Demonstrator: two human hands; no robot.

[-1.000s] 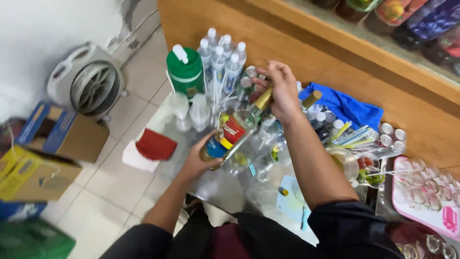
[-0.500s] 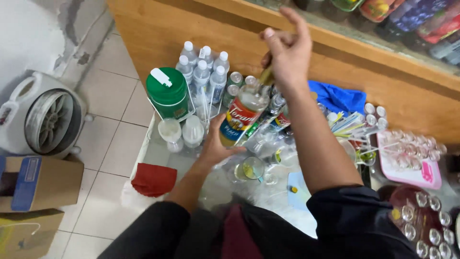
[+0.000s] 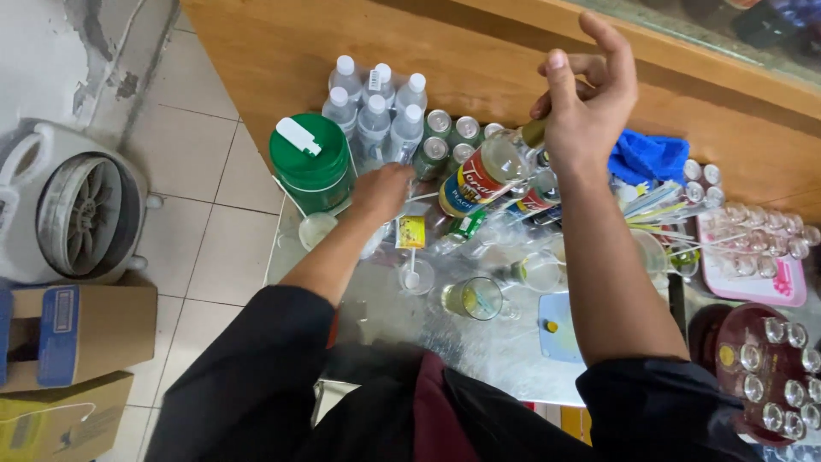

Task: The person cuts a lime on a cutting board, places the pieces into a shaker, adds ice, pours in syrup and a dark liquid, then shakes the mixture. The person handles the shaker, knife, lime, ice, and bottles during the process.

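— What has changed since half a second ago?
— The left hand [image 3: 382, 190] has let go of the bottle [image 3: 487, 171] and dropped lower, beside the green jug [image 3: 310, 162]. It rests palm down on the metal table [image 3: 445, 342], fingers loosely curled, holding nothing that I can see. The right hand [image 3: 586, 107] stays up at the bottle's gold cap, thumb and forefinger pinched on it, the other fingers spread wide.
— And the bottle itself?
— Tilted, neck up toward the right hand, label facing the camera, hanging above the clutter in the middle of the table.
— Count the rest, biggest first.
— One white fan [image 3: 73, 205] on the floor at the left. Two cardboard boxes [image 3: 68, 338] below it. One green jug with a white lid tab. Six water bottles [image 3: 374, 107] in a wrapped pack against the wooden counter. Five cans [image 3: 451, 137] beside them, as far as I can see. One blue cloth [image 3: 647, 158]. One pink tray [image 3: 753, 265] of small glasses, too crowded to count. One glass [image 3: 473, 299] with yellowish liquid near the table's front.
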